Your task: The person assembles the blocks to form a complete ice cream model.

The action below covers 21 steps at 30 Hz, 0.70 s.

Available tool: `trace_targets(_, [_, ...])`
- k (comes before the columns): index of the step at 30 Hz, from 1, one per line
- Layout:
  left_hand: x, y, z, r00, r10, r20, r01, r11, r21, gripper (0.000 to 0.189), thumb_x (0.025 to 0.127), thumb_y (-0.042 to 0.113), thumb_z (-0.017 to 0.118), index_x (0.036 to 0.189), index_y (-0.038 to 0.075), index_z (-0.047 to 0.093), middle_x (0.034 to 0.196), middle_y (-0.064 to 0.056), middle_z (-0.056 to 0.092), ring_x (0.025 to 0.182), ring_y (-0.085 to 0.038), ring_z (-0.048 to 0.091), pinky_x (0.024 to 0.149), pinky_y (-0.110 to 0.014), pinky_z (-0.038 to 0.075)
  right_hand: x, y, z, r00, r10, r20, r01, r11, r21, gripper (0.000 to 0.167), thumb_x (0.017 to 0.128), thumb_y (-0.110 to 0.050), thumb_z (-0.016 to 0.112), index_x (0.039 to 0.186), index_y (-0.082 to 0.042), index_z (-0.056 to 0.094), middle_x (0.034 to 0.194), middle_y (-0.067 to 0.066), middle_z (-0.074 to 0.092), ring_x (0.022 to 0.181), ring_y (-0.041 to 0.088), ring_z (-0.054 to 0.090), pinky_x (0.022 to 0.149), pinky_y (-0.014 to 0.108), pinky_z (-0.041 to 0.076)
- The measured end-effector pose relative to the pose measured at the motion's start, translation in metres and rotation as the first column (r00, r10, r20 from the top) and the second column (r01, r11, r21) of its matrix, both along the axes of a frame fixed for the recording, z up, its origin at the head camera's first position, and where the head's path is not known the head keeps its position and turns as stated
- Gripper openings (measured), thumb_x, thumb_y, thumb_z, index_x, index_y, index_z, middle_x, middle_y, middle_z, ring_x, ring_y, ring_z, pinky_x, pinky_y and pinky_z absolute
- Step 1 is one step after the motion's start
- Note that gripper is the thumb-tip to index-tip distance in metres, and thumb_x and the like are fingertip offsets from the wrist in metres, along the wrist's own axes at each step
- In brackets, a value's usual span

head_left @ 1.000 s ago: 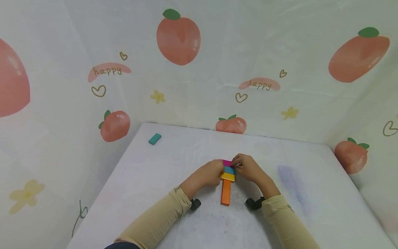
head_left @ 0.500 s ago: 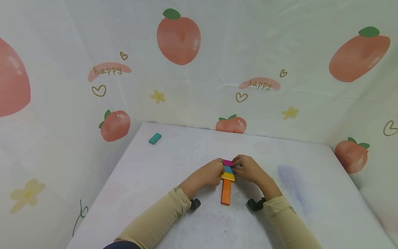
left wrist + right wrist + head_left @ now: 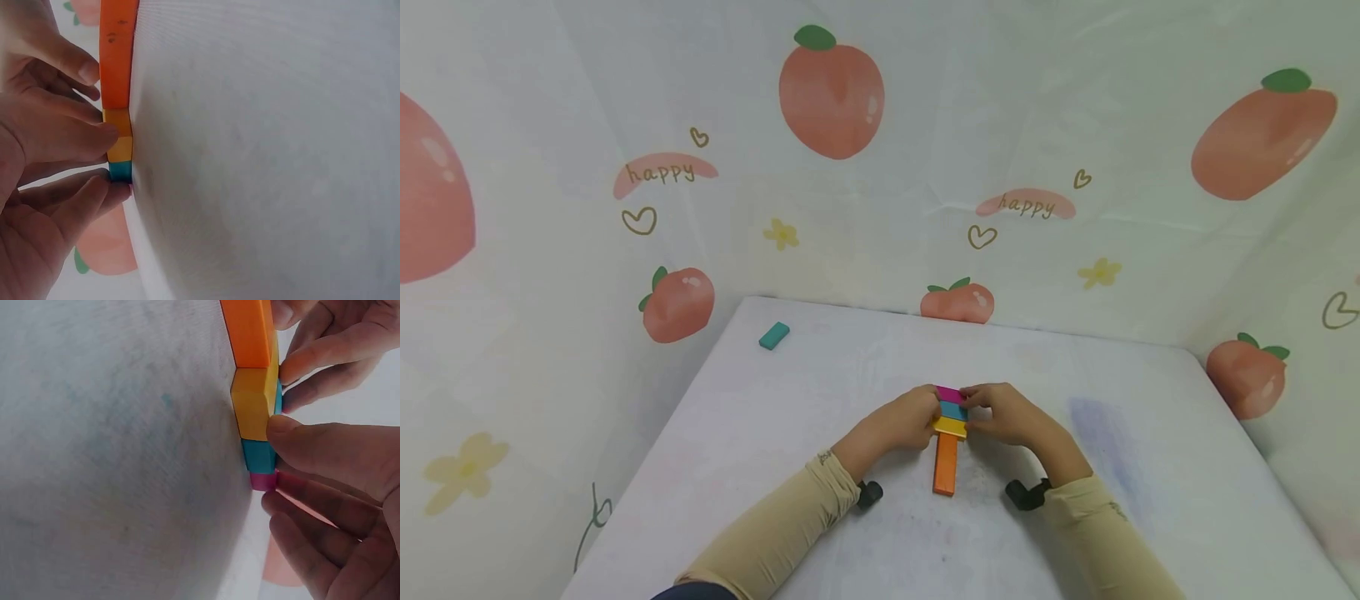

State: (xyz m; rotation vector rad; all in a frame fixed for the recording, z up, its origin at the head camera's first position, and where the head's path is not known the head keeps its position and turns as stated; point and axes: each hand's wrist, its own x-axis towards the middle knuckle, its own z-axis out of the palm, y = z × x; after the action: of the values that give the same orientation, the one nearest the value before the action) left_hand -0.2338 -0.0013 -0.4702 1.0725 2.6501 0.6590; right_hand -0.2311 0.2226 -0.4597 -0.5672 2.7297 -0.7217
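Flat on the table lie a magenta block [image 3: 951,394], a blue block [image 3: 953,411] and a yellow block [image 3: 951,427], set edge to edge crosswise. An orange block [image 3: 945,465] points from the yellow one toward the near side, like a stem. My left hand [image 3: 906,419] grips the row's left end, its thumb [image 3: 103,139] against the yellow block and its fingers by the blue and magenta ones. From the right side my right hand [image 3: 1009,412] holds the row, thumb [image 3: 287,428] at the yellow block's corner and bent fingertips around the magenta end.
A teal block [image 3: 774,336] lies alone near the far left corner of the white table [image 3: 850,358]. Behind the table hangs a fruit-printed cloth [image 3: 887,225]. Black wrist devices [image 3: 1027,494] sit under both wrists, close over the tabletop.
My right hand has shifted slightly toward the near side and right; its thumb has gone from beside the blue block to the yellow block's end. The left hand and the blocks look unmoved.
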Motion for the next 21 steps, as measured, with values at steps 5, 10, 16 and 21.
trace_targets(5, [-0.001,0.0005,-0.0027,1.0,-0.021,-0.019,0.021,1.0,-0.011,0.011,0.091,0.001,0.076,0.101,-0.001,0.077,0.101,-0.004,0.066,0.086,-0.01,0.056,0.085,-0.018,0.053,0.0001,0.003,-0.0036,1.0,-0.006,0.017,0.006,1.0,-0.011,0.033,0.092,-0.014,0.082,0.123,-0.002,0.079,0.146,0.014,0.067,0.134,0.04,0.063,0.107,0.052,0.055])
trace_targets(10, [-0.001,0.0008,-0.0032,1.0,-0.023,-0.015,0.023,1.0,-0.009,0.011,0.09,0.001,0.076,0.101,-0.001,0.076,0.1,-0.004,0.066,0.085,-0.009,0.056,0.084,-0.017,0.052,0.001,0.0036,-0.0033,1.0,-0.003,0.017,0.003,1.0,-0.004,0.035,0.092,-0.016,0.083,0.124,-0.003,0.078,0.146,0.013,0.067,0.138,0.04,0.061,0.11,0.053,0.052])
trace_targets(16, [-0.0007,0.0006,-0.0024,1.0,-0.022,-0.016,0.022,1.0,-0.01,0.012,0.09,0.0,0.075,0.102,-0.001,0.077,0.103,-0.004,0.067,0.087,-0.009,0.056,0.086,-0.017,0.053,0.0016,0.0045,-0.002,1.0,0.031,-0.001,-0.031,0.999,0.01,0.038,0.092,-0.018,0.083,0.126,-0.002,0.077,0.147,0.014,0.066,0.139,0.04,0.06,0.111,0.054,0.051])
trace_targets(21, [-0.0002,0.0001,-0.0022,1.0,-0.021,-0.008,0.021,1.0,0.005,0.011,0.09,0.0,0.073,0.101,0.0,0.076,0.101,-0.004,0.066,0.085,-0.009,0.055,0.082,-0.016,0.052,0.0022,0.0054,-0.0013,0.999,0.046,-0.014,-0.046,0.999,0.01,0.039,0.092,-0.019,0.083,0.126,-0.001,0.077,0.148,0.015,0.065,0.138,0.04,0.06,0.111,0.055,0.051])
